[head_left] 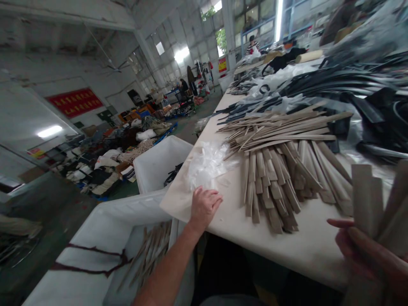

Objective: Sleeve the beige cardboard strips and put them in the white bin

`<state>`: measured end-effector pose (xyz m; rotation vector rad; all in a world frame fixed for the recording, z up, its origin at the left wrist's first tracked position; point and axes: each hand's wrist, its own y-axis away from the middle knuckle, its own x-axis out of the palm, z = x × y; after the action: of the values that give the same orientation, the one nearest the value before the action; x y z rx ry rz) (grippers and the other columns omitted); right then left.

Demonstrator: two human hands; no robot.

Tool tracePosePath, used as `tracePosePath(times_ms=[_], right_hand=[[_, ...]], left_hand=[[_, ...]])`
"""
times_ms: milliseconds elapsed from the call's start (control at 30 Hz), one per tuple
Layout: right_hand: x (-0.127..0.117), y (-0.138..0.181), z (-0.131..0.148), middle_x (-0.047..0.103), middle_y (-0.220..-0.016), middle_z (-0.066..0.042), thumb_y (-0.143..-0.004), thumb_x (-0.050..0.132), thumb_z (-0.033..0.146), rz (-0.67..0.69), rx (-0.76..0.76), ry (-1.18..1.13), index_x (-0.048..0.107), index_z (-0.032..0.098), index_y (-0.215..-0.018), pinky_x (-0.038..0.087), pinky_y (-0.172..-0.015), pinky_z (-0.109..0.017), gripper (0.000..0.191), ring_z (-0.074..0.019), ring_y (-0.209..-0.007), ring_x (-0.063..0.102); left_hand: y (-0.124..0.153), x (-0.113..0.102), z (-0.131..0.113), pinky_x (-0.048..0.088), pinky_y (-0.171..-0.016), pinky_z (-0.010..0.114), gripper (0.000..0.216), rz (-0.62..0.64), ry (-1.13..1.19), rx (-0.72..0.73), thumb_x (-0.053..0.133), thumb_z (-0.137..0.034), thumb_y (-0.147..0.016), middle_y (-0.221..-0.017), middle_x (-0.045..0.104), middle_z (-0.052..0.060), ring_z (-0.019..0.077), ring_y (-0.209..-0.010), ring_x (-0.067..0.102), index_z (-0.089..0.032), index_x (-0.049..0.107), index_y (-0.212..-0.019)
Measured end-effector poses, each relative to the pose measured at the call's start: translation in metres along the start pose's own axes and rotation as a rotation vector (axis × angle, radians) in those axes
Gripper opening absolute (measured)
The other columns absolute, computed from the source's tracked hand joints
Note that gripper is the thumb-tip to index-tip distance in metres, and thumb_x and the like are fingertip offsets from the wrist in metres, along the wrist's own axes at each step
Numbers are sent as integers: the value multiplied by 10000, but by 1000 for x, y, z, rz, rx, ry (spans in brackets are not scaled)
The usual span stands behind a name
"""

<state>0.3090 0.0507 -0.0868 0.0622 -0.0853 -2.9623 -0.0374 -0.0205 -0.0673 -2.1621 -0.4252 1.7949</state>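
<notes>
My left hand (pixel 205 206) rests at the table's near edge with its fingers curled together. Whatever they may hold is hidden. Just beyond it lies a crumpled clear plastic bag (pixel 208 163); I cannot tell whether the hand touches it. At the right edge of the view, my right hand (pixel 366 246) is closed around a bundle of flat taupe strips (pixel 363 195), their ends sticking up. Between the hands, a large pile of similar taupe strips (pixel 270 182) fans out over the pale tabletop (pixel 229 216), with more strips lying crosswise on top.
Black strips and tubing (pixel 360 80) are heaped behind the pile. At left stand a white bin (pixel 105 216) with thin strips inside and another white bin (pixel 159 157) behind it. Bundles of goods (pixel 105 165) cover the floor farther off. Other people are in the background.
</notes>
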Motion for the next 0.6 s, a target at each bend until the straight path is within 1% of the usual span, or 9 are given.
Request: tracePosePath(times_ms=[100, 167, 233, 267, 333, 400, 500, 567, 600], right_hand=[[5, 1, 6, 599, -574, -109, -683, 713, 602, 107, 187, -78, 741, 227, -796, 339, -356, -294, 392, -137, -418, 505], [18, 7, 16, 599, -579, -88, -730, 669, 605, 161, 194, -48, 725, 201, -766, 336, -362, -265, 410, -104, -397, 446], [39, 14, 29, 580, -560, -52, -786, 586, 616, 278, 184, -9, 699, 170, -769, 291, -345, -232, 460, -77, -373, 371], [52, 17, 34, 596, -589, -39, -782, 581, 608, 324, 178, 23, 687, 159, -806, 304, -352, -218, 462, -67, -375, 360], [76, 20, 41, 659, -725, -43, -758, 556, 609, 431, 165, 60, 645, 150, -987, 308, -334, -198, 520, -56, -364, 361], [98, 20, 42, 646, -707, -18, -745, 554, 562, 471, 140, 108, 598, 134, -1075, 310, -318, -192, 542, -59, -354, 365], [118, 15, 38, 573, -590, 33, -692, 595, 413, 443, 70, 164, 620, 119, -1001, 336, -351, -187, 427, -75, -391, 407], [123, 12, 38, 584, -592, 38, -687, 574, 340, 431, 6, 198, 631, 131, -1004, 355, -394, -185, 384, -82, -426, 442], [123, 11, 40, 601, -607, 36, -699, 558, 325, 430, -26, 216, 630, 140, -1027, 363, -412, -187, 383, -85, -437, 456]], left_hand=[[12, -11, -20, 252, -1085, 445, 173, -123, 67, 127, 586, -258, -875, -1068, 713, 20, 168, -1000, 619, -314, 695, -997], [22, -17, -34, 224, -1109, 445, 218, -153, 109, 228, 602, -238, -856, -1088, 710, 13, 171, -1021, 618, -346, 689, -1025], [34, -22, -48, 201, -1125, 435, 292, -145, 162, 318, 620, -220, -837, -1092, 711, -2, 173, -1025, 624, -387, 671, -1071], [40, -24, -53, 193, -1131, 429, 335, -131, 194, 348, 630, -211, -828, -1089, 713, -10, 173, -1022, 629, -409, 657, -1096], [49, -28, -61, 184, -1137, 410, 417, -106, 249, 385, 644, -194, -815, -1078, 718, -23, 170, -1007, 640, -442, 621, -1150], [56, -31, -66, 182, -1137, 386, 468, -103, 274, 412, 651, -179, -810, -1065, 723, -27, 164, -993, 648, -446, 593, -1190], [63, -35, -69, 185, -1132, 362, 472, -104, 294, 422, 648, -177, -815, -1049, 726, -35, 154, -974, 652, -451, 587, -1194], [68, -35, -70, 218, -1122, 384, 396, -105, 398, 337, 674, -248, -802, -1047, 724, -16, 177, -971, 651, -423, 625, -1154], [70, -35, -71, 257, -1104, 401, 354, -111, 490, 242, 682, -309, -795, -1056, 719, 8, 197, -976, 646, -384, 644, -1139]])
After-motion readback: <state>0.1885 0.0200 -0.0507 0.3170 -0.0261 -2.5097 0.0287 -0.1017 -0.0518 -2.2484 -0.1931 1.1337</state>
